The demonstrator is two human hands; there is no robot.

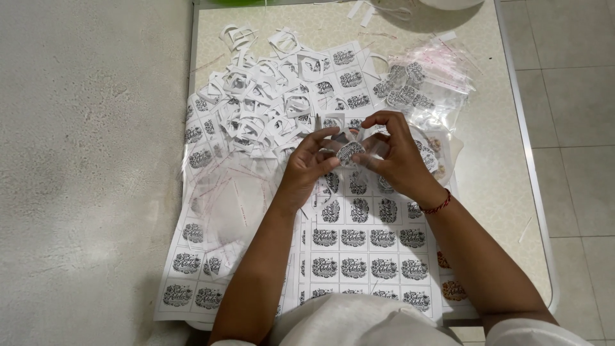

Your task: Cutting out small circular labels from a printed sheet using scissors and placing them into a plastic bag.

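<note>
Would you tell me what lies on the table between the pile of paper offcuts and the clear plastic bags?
In the head view, printed label sheets fill the stretch between the paper offcuts and the clear plastic bags; no bare table shows there.

Light was bright, even and soft, falling from overhead. Just beyond the right hand (394, 157), the clear plastic bags (435, 74) caught small white glints. Beneath the left hand (307, 168), the printed sheets (359, 250) showed only faint, diffuse shadow from the forearms. Far beyond both hands, a rounded shadow lay across the table (512, 160) near its top edge. Focus was fairly sharp around the hands; the straight table edges bowed slightly toward the frame's borders.
</note>
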